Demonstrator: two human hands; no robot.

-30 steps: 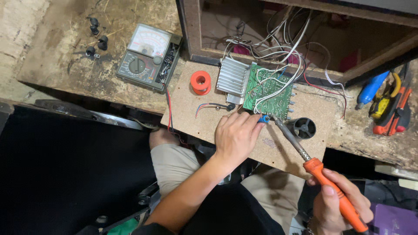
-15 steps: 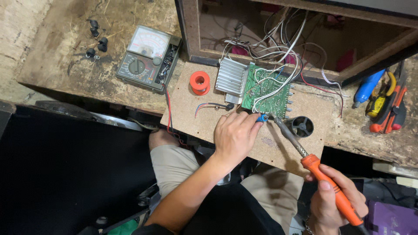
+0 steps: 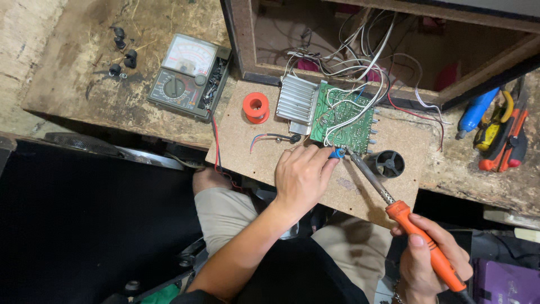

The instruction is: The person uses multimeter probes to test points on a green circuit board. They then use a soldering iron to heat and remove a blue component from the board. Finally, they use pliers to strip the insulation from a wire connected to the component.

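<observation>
Right now the left hand (image 3: 301, 177) rests on the brown board (image 3: 343, 188) that lies over the front edge of the worktop (image 3: 84, 84), its fingers (image 3: 323, 160) closed on a small blue part (image 3: 336, 152) at the near edge of the green circuit board (image 3: 343, 115). The right hand (image 3: 430, 259) is wrapped around the orange handle of a soldering iron (image 3: 394, 204), whose metal tip reaches up to that blue part. To do this well, the left hand should likely keep the part steady and its fingertips away from the hot tip, while the iron touches only the joint and stays off the white wires (image 3: 351, 67) looped over the circuit board. A ribbed metal heat sink (image 3: 298, 100) sits against the circuit board's left side, an orange spool (image 3: 256, 107) stands just left of it, and a small black fan (image 3: 388, 163) lies near the iron's shaft. Toward the worktop's back left sits a grey meter (image 3: 188, 76) with a pale dial face and a round knob; its markings are too small to tell. Blue and orange hand tools (image 3: 495, 129) lie at the right edge.
</observation>
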